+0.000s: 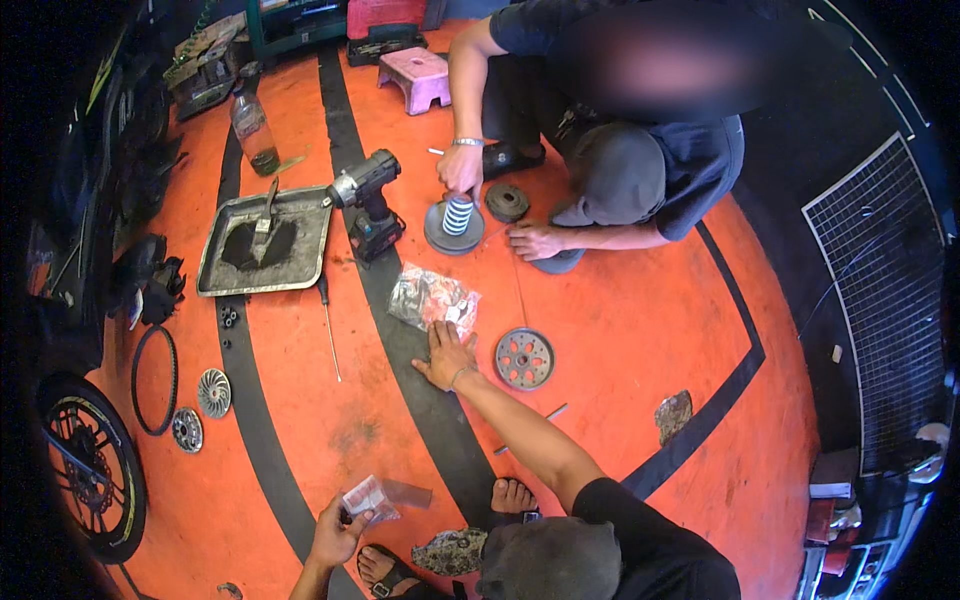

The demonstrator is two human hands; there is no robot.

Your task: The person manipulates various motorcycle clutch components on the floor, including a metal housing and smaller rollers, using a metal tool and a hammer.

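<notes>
My left hand (336, 532), low in the head view, grips a small clear plastic packet (368, 497) with a printed label. Just beyond it is a flat brown strip (409, 494); I cannot tell whether the hand holds it too. My right hand (445, 357) reaches forward over the black stripe with fingers spread. Its fingertips touch the near edge of a larger clear plastic bag (420, 297) with parts inside. To the right of that hand lies a round metal clutch bell (525, 359) with holes.
A co-worker's hand (461, 168) presses on a coil spring (457, 214) over a round plate. An impact driver (368, 205), a metal tray (212, 262) with a brush, a screwdriver (332, 340), a drive belt (136, 385) and finned discs (214, 393) lie to the left. A thin rod (530, 430) lies nearby.
</notes>
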